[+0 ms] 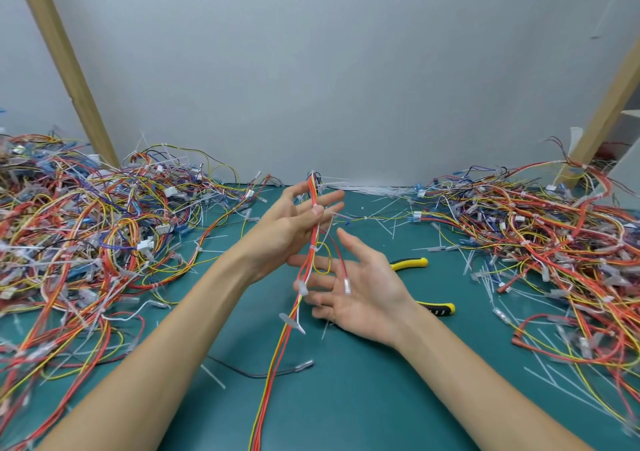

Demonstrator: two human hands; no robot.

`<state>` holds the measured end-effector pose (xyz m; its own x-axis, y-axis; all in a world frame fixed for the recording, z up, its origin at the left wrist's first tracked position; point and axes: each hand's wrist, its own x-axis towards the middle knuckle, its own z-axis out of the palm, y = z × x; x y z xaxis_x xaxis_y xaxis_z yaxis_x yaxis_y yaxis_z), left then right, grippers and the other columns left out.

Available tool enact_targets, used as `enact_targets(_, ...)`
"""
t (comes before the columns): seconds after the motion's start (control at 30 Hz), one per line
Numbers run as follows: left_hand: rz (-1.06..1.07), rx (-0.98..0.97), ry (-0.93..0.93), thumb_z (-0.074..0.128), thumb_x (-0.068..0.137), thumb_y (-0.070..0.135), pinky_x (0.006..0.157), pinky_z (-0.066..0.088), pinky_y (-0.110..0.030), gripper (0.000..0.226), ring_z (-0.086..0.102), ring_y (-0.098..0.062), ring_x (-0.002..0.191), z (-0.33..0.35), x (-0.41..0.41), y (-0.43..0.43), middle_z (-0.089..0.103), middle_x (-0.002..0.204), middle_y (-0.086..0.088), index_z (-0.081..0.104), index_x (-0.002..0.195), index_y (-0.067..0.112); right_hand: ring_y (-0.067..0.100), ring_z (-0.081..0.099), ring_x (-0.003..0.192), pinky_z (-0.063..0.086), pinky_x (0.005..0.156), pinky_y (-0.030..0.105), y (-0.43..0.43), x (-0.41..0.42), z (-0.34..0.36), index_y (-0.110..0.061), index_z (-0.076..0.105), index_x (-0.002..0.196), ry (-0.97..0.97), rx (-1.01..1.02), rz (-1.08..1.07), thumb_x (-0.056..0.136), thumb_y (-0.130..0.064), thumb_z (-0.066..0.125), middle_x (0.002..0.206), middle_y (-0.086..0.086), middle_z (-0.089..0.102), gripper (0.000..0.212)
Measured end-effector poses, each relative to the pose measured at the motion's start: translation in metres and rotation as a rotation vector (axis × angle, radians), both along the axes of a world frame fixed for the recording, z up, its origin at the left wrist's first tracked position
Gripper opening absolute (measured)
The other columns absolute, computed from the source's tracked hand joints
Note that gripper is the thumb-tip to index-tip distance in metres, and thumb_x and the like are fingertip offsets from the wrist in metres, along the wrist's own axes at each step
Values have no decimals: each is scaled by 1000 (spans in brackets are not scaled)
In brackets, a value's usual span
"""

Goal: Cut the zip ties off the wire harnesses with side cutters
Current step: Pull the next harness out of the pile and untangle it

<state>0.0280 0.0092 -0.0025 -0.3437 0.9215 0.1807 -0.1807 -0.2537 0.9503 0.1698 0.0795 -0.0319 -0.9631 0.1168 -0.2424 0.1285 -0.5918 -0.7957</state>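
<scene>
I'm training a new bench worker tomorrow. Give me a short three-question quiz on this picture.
1. True or false: the right hand grips the side cutters.
2. Which hand pinches the raised wire harness? A left, B right, C both.
3. Fill in: the side cutters lie on the green ____.
Key: 1 false, it is open and holds nothing. 2 A, the left hand. 3 mat.

1. Your tabletop [346,398] is plain teal, no pattern at all.
2. The harness [313,232] in front of you is mostly red wires, plus yellow and white.
3. Your side cutters [412,263] have yellow-and-black handles.
4. The loose zip ties [381,190] are white.
</scene>
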Motion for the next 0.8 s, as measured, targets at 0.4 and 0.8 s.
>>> enact_targets(0.4,183,-84,99,51,98,5,83,57,-29,47,67,-23,110,-11,-8,1,64,128,-7,31,141,9,35,65,84,44,92,47,14,8,12,-12,56,123,68,-21,-46,91,-56,48,95,17,60,55)
enact_targets(0.8,223,-181,110,57,97,16,79,59,-30,52,68,-23,97,-19,-12,1,67,123,-8,35,144,10,39,63,103,53,83,42,21,9,-3,-14,48,142,110,-106,23,92,-63,42,133,22,55,70)
